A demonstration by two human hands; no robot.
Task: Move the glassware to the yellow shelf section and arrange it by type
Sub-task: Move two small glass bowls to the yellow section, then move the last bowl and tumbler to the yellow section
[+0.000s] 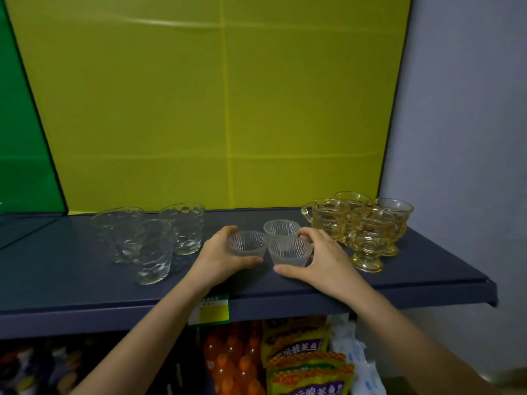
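Three small ribbed clear cups stand close together mid-shelf, in front of the yellow back panel (222,109). My left hand (219,256) grips the left cup (247,243), thumb in front and fingers behind. My right hand (322,256) curls round the front right cup (289,251). The third cup (281,228) stands behind them, between my fingertips. Three clear dimpled tumblers (148,238) stand grouped at the left. Several amber footed mugs (362,223) cluster at the right.
The dark blue shelf (85,280) runs left under a green back panel (20,138). A price tag (212,309) hangs on its front edge. Orange drink bottles (233,357) and snack packets (302,354) fill the shelf below. A pale wall (470,109) borders the right.
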